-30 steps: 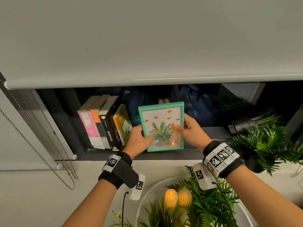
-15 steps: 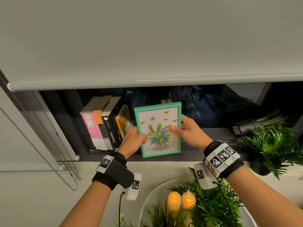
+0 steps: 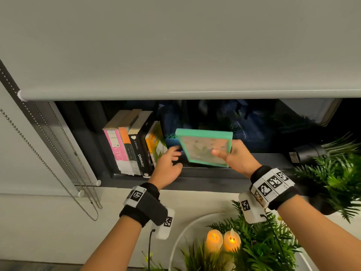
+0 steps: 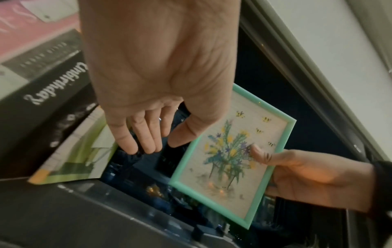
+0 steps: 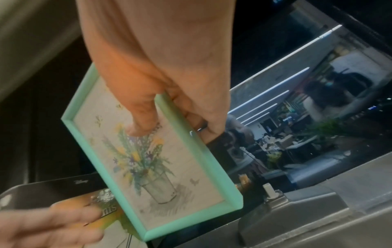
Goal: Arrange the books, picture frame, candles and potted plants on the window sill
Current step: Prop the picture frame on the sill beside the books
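Behind the half-lowered blind (image 3: 175, 45), books (image 3: 132, 145) stand upright at the window sill's (image 3: 214, 177) left end. Right hand (image 3: 237, 157) pinches the picture frame (image 3: 205, 147), tilted over the sill, thumb on its glass. Left hand (image 3: 169, 165), fingers relaxed and holding nothing, hovers just left of the frame.

A home-like room at night: a dark window (image 3: 214, 118) under a half-lowered roller blind (image 3: 175, 45) with bead chains (image 3: 58, 163), books (image 3: 134, 145) upright on the sill (image 3: 195, 176), leafy potted plants (image 3: 332, 173) and lit candles (image 3: 222, 240) close by.
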A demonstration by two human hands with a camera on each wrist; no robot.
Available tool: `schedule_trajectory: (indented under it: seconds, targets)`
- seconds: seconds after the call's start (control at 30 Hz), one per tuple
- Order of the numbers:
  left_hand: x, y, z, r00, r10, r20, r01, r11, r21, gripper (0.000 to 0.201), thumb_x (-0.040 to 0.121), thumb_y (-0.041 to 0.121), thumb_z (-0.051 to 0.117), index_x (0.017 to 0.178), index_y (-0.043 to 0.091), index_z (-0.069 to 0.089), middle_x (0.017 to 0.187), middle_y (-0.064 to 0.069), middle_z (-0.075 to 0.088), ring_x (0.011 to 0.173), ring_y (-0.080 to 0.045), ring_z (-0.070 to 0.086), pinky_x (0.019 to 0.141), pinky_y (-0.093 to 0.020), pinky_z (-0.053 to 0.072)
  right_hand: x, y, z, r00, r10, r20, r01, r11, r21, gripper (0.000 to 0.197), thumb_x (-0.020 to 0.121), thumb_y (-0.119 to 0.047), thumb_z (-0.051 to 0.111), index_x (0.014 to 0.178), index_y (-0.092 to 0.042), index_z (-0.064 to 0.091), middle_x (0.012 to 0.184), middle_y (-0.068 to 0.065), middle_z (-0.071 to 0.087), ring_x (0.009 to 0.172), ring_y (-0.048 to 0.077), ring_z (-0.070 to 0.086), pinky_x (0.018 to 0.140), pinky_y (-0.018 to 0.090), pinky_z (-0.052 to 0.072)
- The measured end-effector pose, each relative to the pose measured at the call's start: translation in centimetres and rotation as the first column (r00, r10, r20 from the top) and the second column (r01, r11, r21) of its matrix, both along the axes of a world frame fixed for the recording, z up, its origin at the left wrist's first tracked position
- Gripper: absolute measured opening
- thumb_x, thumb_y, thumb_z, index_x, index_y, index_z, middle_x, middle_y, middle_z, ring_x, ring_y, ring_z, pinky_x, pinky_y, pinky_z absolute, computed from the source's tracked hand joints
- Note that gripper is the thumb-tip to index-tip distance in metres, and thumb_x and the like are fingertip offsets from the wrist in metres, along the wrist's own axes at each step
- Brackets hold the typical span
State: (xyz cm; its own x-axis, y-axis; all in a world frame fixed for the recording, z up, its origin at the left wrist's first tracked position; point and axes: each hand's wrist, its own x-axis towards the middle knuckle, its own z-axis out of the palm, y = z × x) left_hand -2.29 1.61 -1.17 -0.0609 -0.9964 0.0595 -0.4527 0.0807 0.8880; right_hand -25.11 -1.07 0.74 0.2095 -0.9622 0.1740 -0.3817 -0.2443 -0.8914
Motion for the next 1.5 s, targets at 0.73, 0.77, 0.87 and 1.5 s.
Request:
schedule_trajectory:
  seconds: [0.73,0.77,0.87,1.5]
  targets:
    - [3.2,-4.1,-6.0,0.998,0.057,0.018,-0.057,0.998,0.031,0.073,0.087,-0.007,0.052,0.148,0.024,0.027,0.139,0.004,0.051,0.127,-0.007,0.042,0.069,0.004,0.041,7.1,-10.2,-3.0,0.977,-0.092,0.194,0.022,0.941,0.339,0.039,0.085,-0.02,0.07,0.12,-0.007,0.062,0.118,0.012,0.067,0.092,0.022,0.067,0.081,0.033,0.053]
    - [3.2,-4.1,-6.2,0.999,0.052,0.012,-0.053,0.998,0.028,0.075,0.086,-0.008,0.051,0.149,0.024,0.026,0.139,0.004,0.05,0.126,-0.007,0.042,0.069,0.005,0.04,7.2,-10.4,-2.9,0.97,-0.092,0.227,0.008,0.939,0.344,0.038,0.085,-0.019,0.07,0.121,-0.007,0.062,0.117,0.011,0.068,0.091,0.02,0.067,0.08,0.031,0.053]
    - [3.1,-4.4,-6.9,0.999,0.05,-0.001,-0.05,0.999,0.014,0.078,0.085,-0.008,0.052,0.149,0.027,0.024,0.141,0.004,0.049,0.131,-0.011,0.042,0.07,0.004,0.04,7.1,-11.2,-3.0,0.958,-0.065,0.28,-0.035,0.94,0.339,0.036,0.086,-0.016,0.069,0.12,-0.008,0.063,0.118,0.011,0.068,0.093,0.018,0.068,0.077,0.028,0.054]
    - [1.4,-7.5,-8.7,0.955,0.252,0.159,-0.229,0.962,-0.146,0.059,0.092,-0.007,0.048,0.146,0.014,0.035,0.139,-0.006,0.047,0.132,-0.015,0.041,0.099,-0.014,0.033,5.7,-11.6,-6.0,0.958,-0.071,0.277,-0.025,0.944,0.328,0.046,0.077,-0.009,0.076,0.121,-0.006,0.061,0.118,0.01,0.068,0.103,0.027,0.068,0.095,0.05,0.052]
